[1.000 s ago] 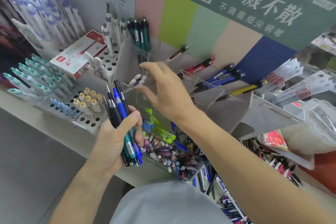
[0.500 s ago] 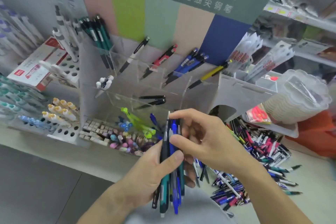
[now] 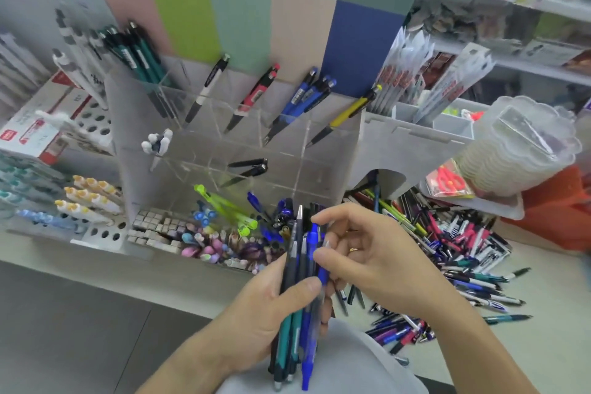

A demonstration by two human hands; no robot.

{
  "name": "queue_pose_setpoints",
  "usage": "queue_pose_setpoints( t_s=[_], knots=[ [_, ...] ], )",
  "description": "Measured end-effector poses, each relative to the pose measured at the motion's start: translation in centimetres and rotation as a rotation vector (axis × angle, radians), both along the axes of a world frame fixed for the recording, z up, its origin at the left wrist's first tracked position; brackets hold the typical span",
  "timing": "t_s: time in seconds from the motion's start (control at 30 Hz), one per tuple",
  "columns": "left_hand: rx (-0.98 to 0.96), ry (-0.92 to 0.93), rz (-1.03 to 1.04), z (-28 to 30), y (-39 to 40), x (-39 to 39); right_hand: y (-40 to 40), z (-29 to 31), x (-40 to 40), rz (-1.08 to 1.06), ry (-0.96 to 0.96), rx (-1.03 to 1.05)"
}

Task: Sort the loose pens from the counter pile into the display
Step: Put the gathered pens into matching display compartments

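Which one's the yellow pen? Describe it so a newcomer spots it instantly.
Find the clear acrylic display under the striped backboard. Along its top row of slanted slots, go to the rightmost one. The yellow pen leans there alone, the only yellow-bodied one, beside the blue pens.

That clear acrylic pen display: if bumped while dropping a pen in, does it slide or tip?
Probably stays put: the clear acrylic pen display looks wide-based on the grey counter. It holds few pens, so likely light and may slide if shoved. Thin clear dividers look rigid but possibly brittle.
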State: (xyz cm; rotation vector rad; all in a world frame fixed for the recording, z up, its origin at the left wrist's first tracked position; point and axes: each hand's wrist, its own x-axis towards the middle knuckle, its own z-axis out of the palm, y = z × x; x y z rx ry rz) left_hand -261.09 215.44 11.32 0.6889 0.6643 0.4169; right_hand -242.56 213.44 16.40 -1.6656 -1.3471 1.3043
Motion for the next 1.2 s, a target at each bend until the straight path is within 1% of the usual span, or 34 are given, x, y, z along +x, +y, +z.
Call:
queue_pose_setpoints(
  t_s=[0.1, 0.2, 0.3, 0.37, 0.43, 0.5, 0.57, 0.6, 0.67, 0.77, 0.87, 0.97, 1.0, 1.07, 1.13, 1.2],
  knots=[
    [-0.019, 0.054, 0.027, 0.2, -0.1, -0.1, -0.3, 0.2, 0.6, -0.101, 0.148, -0.004],
    [-0.051, 0.083, 0.066, 0.2, 0.0, -0.2, -0.8, 1.5, 1.8, -0.299, 0.261, 0.103],
    [-0.097, 0.049, 0.112, 0.5, 0.1, -0.4, -1.6, 2.9, 3.0, -0.433, 0.282, 0.214],
    [-0.118, 0.035, 0.168, 0.9, 0.2, -0.3, -2.3, 3.1, 2.8, -0.420, 0.299, 0.200],
    [-0.140, 0.049, 0.232, 0.9, 0.3, -0.2, -3.4, 2.5, 2.1, -0.422, 0.276, 0.129],
    [-0.188, 0.032, 0.294, 0.9, 0.5, -0.2, -4.6, 1.8, 1.5, -0.526, 0.292, 0.115],
    [-0.237, -0.020, 0.367, 1.0, 0.8, -0.2, -5.4, 1.5, 1.2, -0.641, 0.328, 0.162],
    [-0.252, -0.043, 0.401, 1.1, 0.8, -0.1, -5.5, 1.4, 1.0, -0.663, 0.329, 0.173],
    [-0.239, -0.061, 0.421, 1.3, 0.7, 0.3, -5.6, 0.9, 0.2, -0.608, 0.316, 0.141],
    [-0.175, -0.057, 0.365, 1.6, 0.2, 1.0, -5.4, -0.6, -2.2, -0.400, 0.299, 0.029],
    [-0.067, 0.000, 0.308, 1.7, -0.1, 1.4, -5.2, -1.6, -3.4, -0.181, 0.157, 0.029],
    [0.035, 0.105, 0.320, 1.0, 0.0, 1.3, -4.6, -1.2, -2.8, -0.019, 0.012, -0.001],
    [0.080, 0.150, 0.326, 0.6, 0.0, 1.2, -4.3, -0.9, -2.6, -0.010, -0.042, -0.006],
    [0.154, 0.212, 0.309, 0.1, 0.0, 0.8, -3.6, -0.6, -2.4, -0.104, -0.135, 0.050],
    [0.175, 0.208, 0.200, -0.1, -0.1, 0.5, -2.5, -0.7, -2.1, -0.195, -0.113, 0.083],
    [0.138, 0.156, 0.063, -0.1, -0.1, 0.3, -1.6, -0.7, -1.7, -0.161, -0.054, 0.046]
  ],
)
